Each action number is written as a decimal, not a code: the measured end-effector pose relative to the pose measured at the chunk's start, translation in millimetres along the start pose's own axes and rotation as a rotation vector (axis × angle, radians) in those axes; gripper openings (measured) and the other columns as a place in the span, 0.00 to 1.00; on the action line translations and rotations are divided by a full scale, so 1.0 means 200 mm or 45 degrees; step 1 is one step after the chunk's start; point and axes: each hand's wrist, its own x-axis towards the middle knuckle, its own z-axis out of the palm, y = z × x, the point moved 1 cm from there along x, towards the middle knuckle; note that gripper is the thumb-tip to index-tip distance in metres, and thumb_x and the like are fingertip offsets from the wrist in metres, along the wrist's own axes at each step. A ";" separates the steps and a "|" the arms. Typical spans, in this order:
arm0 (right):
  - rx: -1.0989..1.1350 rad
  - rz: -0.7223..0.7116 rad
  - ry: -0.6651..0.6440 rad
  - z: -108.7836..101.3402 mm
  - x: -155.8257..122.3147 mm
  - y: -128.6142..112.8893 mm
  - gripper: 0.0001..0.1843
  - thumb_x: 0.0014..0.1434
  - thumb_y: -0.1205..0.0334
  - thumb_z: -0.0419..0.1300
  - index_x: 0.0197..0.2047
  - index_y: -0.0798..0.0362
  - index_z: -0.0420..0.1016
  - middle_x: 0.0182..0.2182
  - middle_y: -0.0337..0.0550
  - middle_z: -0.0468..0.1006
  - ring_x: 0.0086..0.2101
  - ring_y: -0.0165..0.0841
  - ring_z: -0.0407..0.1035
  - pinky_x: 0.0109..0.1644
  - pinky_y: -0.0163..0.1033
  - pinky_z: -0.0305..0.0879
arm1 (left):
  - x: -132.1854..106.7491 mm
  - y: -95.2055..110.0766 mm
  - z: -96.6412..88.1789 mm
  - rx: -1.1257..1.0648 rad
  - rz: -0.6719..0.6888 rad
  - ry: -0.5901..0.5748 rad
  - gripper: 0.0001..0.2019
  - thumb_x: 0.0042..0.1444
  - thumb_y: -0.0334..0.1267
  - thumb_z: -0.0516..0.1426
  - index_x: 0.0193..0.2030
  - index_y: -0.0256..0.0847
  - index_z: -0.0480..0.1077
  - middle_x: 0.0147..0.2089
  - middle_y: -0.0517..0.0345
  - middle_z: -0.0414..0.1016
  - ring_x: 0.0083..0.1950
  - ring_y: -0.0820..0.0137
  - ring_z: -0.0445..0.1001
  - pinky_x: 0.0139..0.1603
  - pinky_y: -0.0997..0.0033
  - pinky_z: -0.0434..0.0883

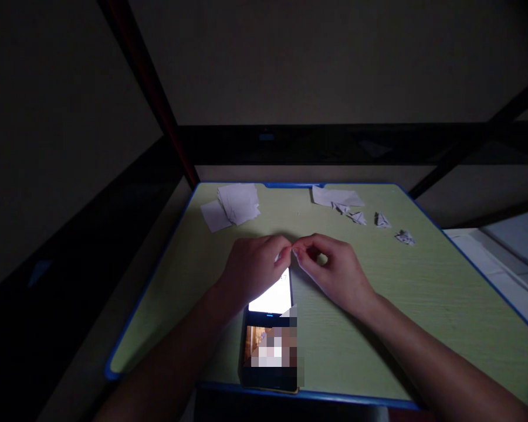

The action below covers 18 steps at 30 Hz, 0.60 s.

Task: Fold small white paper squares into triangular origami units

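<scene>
Above the middle of the table, my left hand and my right hand meet at the fingertips, both closed in a pinch. Slivers of white between the fingers look like a small piece of paper, mostly hidden by them. Beneath my left hand lies a phone with its screen lit: bright white above, a partly blurred picture below. My left hand covers the phone's far end. Beyond my right hand are several small crumpled or folded paper pieces, spread out toward the right.
A loose stack of white paper sheets lies at the back left of the green, blue-edged table. Another paper strip is at the back right. Dark bars rise behind the table, and the surroundings are dim.
</scene>
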 end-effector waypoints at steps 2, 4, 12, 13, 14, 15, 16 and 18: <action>-0.039 -0.022 -0.011 0.00 0.00 0.00 0.06 0.56 0.65 0.56 0.32 0.53 0.74 0.26 0.41 0.75 0.25 0.30 0.66 0.30 0.38 0.61 | 0.00 0.00 0.00 0.034 0.004 -0.012 0.06 0.54 0.32 0.54 0.29 0.39 0.71 0.25 0.59 0.76 0.25 0.73 0.71 0.26 0.73 0.60; -0.064 -0.038 -0.027 0.00 0.00 0.00 0.06 0.57 0.65 0.56 0.32 0.53 0.75 0.26 0.41 0.75 0.25 0.30 0.66 0.30 0.38 0.61 | 0.00 0.00 0.00 0.055 0.007 -0.026 0.06 0.54 0.32 0.54 0.28 0.40 0.71 0.24 0.60 0.75 0.24 0.73 0.70 0.25 0.72 0.58; -0.119 -0.058 -0.056 0.01 0.00 0.00 0.06 0.57 0.66 0.56 0.31 0.53 0.74 0.25 0.40 0.73 0.25 0.30 0.65 0.30 0.38 0.61 | 0.00 0.00 0.00 0.080 -0.005 -0.058 0.06 0.52 0.31 0.54 0.26 0.40 0.69 0.23 0.61 0.73 0.23 0.73 0.69 0.24 0.71 0.56; -0.120 -0.059 -0.059 0.01 0.00 0.00 0.06 0.57 0.66 0.56 0.31 0.53 0.74 0.25 0.40 0.73 0.25 0.30 0.65 0.30 0.38 0.61 | 0.00 0.00 0.01 0.089 -0.004 -0.054 0.06 0.52 0.32 0.54 0.26 0.40 0.68 0.23 0.61 0.73 0.23 0.73 0.69 0.24 0.71 0.55; -0.123 -0.058 -0.063 0.01 0.00 0.00 0.06 0.57 0.66 0.56 0.31 0.53 0.74 0.25 0.40 0.73 0.25 0.30 0.65 0.30 0.38 0.61 | 0.00 0.00 0.01 0.100 -0.003 -0.048 0.05 0.52 0.32 0.54 0.26 0.40 0.68 0.22 0.61 0.73 0.23 0.73 0.69 0.24 0.71 0.55; -0.128 -0.057 -0.069 0.01 0.00 0.00 0.06 0.58 0.66 0.55 0.31 0.53 0.74 0.25 0.40 0.73 0.25 0.30 0.65 0.30 0.38 0.61 | 0.00 0.00 0.01 0.112 -0.002 -0.045 0.05 0.51 0.32 0.54 0.26 0.40 0.68 0.22 0.61 0.73 0.23 0.73 0.69 0.24 0.71 0.54; -0.136 -0.054 -0.073 0.01 0.00 0.00 0.07 0.58 0.66 0.55 0.31 0.53 0.74 0.25 0.40 0.73 0.25 0.30 0.65 0.30 0.38 0.61 | 0.00 0.00 0.01 0.124 -0.001 -0.042 0.05 0.51 0.32 0.54 0.26 0.40 0.68 0.22 0.61 0.73 0.22 0.72 0.69 0.24 0.70 0.54; -0.157 -0.053 -0.080 0.01 0.00 0.00 0.07 0.58 0.66 0.55 0.31 0.53 0.73 0.24 0.40 0.73 0.25 0.30 0.65 0.30 0.38 0.60 | 0.00 0.00 0.01 0.138 0.000 -0.043 0.05 0.51 0.32 0.54 0.25 0.40 0.67 0.22 0.61 0.73 0.22 0.72 0.69 0.24 0.70 0.54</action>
